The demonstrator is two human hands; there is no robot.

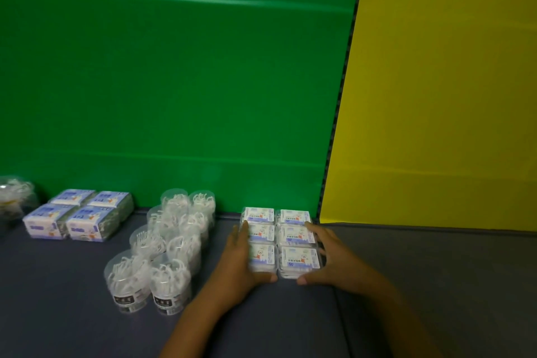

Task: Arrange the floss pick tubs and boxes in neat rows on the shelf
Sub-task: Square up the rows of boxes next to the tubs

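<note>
Squaring the boxes [295, 241] between both palms: left hand [242, 259] and right hand [331, 256] press flat-fingered against opposite sides, gripping nothing; next, probably push the block back evenly.

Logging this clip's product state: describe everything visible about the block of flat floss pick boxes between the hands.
The flat floss pick boxes: six clear plastic cases with white and blue labels, lying flat in two columns of three, packed tight on the dark shelf near the green backdrop. The left hand and right hand press straight fingers against the block's sides.
</note>
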